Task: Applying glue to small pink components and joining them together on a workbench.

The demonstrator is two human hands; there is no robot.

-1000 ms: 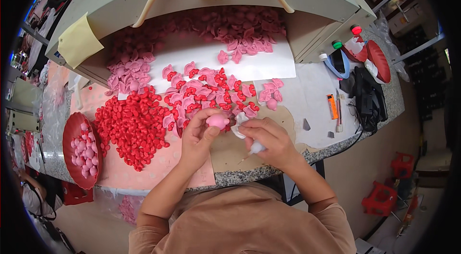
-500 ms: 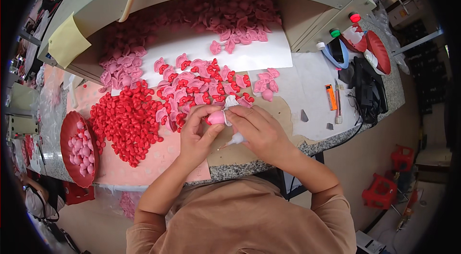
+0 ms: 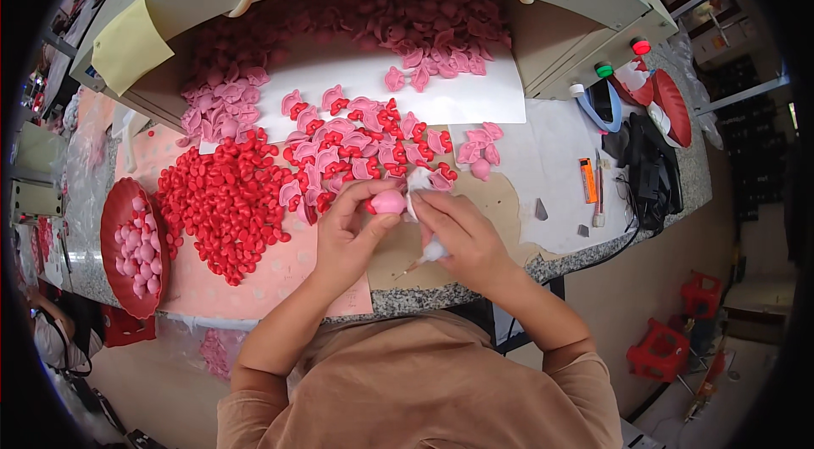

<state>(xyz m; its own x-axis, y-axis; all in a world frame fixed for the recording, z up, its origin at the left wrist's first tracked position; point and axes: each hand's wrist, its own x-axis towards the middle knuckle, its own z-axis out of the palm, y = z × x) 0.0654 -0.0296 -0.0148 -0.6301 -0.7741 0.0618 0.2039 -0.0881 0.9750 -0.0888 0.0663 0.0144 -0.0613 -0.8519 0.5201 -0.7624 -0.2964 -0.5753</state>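
Observation:
Between the thumb and fingers of my left hand (image 3: 349, 233) is a small rounded pink piece (image 3: 389, 202) with a red part at its left end. My right hand (image 3: 471, 237) pinches a white wad of cloth or tissue (image 3: 418, 181) close by the pink piece's right side; whether they touch is unclear. Tucked in the same hand is a small whitish squeeze bottle (image 3: 435, 250), its thin needle tip pointing down and left. Just beyond both hands lie many pink shell-like pieces joined with red parts (image 3: 360, 167).
Left of my hands is a heap of glossy red pieces (image 3: 225, 211), beside a red dish (image 3: 108, 237) of pink pieces. Behind, a hooded box (image 3: 560, 4) covers more pink parts. To the right lie an orange packet (image 3: 588, 180), a brush (image 3: 599, 195) and black cables (image 3: 653, 165).
The white wad has drawn slightly right of the pink piece, uncovering more of it. My right hand has moved a little right with the bottle. The whole view has shifted slightly.

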